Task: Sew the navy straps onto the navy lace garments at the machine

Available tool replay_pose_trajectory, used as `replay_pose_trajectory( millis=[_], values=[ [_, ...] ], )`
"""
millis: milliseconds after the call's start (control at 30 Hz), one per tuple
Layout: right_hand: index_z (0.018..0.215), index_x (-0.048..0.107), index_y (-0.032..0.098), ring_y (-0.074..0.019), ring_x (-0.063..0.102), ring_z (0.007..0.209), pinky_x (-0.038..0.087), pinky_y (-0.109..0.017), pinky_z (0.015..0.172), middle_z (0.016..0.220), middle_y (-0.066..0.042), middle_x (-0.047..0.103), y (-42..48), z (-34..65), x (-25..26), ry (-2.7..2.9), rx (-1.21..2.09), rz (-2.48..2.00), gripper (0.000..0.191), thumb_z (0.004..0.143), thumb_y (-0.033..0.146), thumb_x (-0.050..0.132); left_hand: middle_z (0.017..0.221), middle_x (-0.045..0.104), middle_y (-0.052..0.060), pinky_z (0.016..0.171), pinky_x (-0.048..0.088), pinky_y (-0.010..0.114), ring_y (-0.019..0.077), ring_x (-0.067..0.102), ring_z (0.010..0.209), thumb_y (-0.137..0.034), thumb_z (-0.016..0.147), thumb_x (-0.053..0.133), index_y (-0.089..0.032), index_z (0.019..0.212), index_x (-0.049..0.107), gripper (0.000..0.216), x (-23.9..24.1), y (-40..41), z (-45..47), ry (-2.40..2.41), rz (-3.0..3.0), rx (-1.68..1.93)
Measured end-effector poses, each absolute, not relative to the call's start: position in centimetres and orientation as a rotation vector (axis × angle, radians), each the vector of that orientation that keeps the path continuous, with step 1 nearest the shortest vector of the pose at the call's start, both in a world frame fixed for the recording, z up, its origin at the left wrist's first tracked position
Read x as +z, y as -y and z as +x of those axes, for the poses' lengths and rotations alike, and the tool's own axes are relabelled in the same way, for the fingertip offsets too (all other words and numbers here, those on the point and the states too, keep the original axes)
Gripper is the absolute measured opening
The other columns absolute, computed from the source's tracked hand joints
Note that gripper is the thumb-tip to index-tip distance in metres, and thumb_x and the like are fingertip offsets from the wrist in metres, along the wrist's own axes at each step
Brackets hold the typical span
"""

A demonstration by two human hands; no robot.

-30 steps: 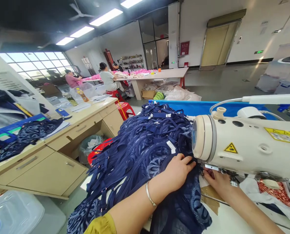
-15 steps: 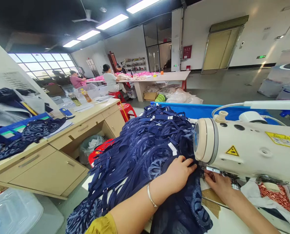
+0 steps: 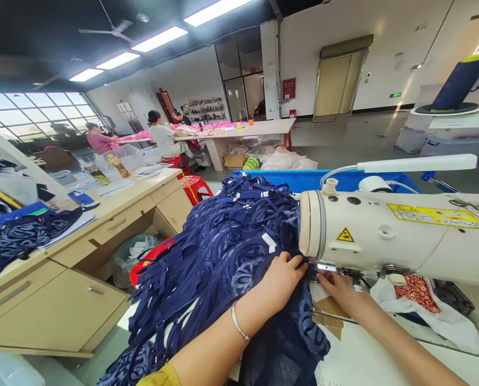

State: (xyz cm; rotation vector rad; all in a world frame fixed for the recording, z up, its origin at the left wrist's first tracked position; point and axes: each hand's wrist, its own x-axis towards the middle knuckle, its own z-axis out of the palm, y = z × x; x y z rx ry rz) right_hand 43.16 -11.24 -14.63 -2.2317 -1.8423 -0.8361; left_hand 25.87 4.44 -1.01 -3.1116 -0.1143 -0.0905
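Navy fabric (image 3: 219, 246) heaped over the bench (image 3: 355, 356)'s left edge is apparently being stitched, with grip by left hand (image 3: 281, 281) or right hand (image 3: 339, 291) indiscernible, and steady guiding seemingly required next.

- Left forearm (image 3: 207, 351) runs from bottom centre up and to the right; mustard sleeve (image 3: 161, 376) near elbow, skin bare beyond.
- Left wrist (image 3: 256, 312) nearly straight, thin silver bangle (image 3: 236, 323) just below it.
- Left hand (image 3: 281, 280) back up, fingers a little spread and bent, tips angled right; underside hidden.
- Right forearm (image 3: 404, 332) bare, slanting in from lower right.
- Right hand (image 3: 339, 290) points left, thumb and forefinger close together; grip unclear.
- Hands near each other, apart.
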Motion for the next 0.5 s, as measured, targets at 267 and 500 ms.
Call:
replay_pose_trajectory(
  millis=[267, 500],
  values=[
    [0.125, 0.069, 0.039, -0.0214, 0.069, 0.082, 0.049, -0.028, 0.064, 0.102, -0.006, 0.075, 10.6, 42.6, -12.6, 1.777, -0.477, -2.405, 0.058, 0.087, 0.000, 0.049, 0.123, 0.064, 0.011, 0.089, 0.051, 0.040, 0.0275, 0.055, 0.104, -0.015, 0.101, 0.047, -0.011, 0.122, 0.065, 0.027, -0.4, -4.5, 26.7, 0.106, -3.030, -0.004],
    [0.112, 0.073, 0.033, -0.0212, 0.064, 0.069, 0.049, -0.030, 0.064, 0.082, -0.005, 0.072, 10.2, 42.8, -10.7, 1.535, -0.199, -2.409, 0.035, 0.088, 0.018, 0.055, 0.112, 0.067, 0.014, 0.095, 0.051, 0.043, 0.0276, 0.057, 0.103, -0.012, 0.100, 0.047, -0.011, 0.112, 0.068, 0.025, -0.9, -4.3, 27.0, -0.006, -2.937, -0.084]
  ],
)
